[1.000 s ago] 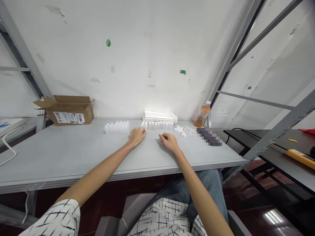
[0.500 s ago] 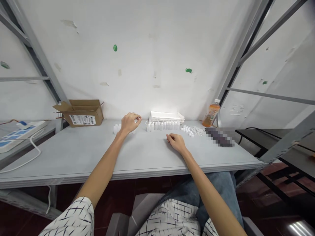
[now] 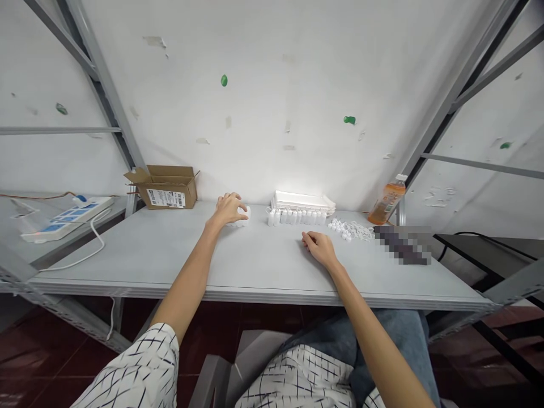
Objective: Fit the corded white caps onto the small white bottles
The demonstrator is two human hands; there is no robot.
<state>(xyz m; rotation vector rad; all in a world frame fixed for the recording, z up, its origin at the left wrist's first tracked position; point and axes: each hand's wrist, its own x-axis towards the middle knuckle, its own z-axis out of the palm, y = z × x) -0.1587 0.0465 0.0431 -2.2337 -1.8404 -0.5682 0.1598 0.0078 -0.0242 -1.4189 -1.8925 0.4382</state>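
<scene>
My left hand point(image 3: 229, 208) is over a small group of white bottles point(image 3: 245, 215) left of centre, its thumb and fingers curved and apart. It covers part of the group, and I see no bottle lifted. My right hand point(image 3: 321, 247) rests on the table with its fingers curled together; anything inside them is hidden. Beyond it stands a row of small white bottles point(image 3: 298, 217), at least one with a loop at its top. White caps point(image 3: 340, 228) and a heap of white cords point(image 3: 359, 231) lie to the right of that row.
A stack of white trays or sheets point(image 3: 302, 201) lies behind the row. An open cardboard box point(image 3: 170, 190) is at the back left, and a power strip point(image 3: 70, 218) lies farther left. A bottle of orange drink point(image 3: 387, 201) and a blurred dark object point(image 3: 402, 245) are on the right.
The camera view has turned to the left. Relative to the table, my left hand has shifted left over the group of white bottles. My right hand stays curled in nearly the same place.
</scene>
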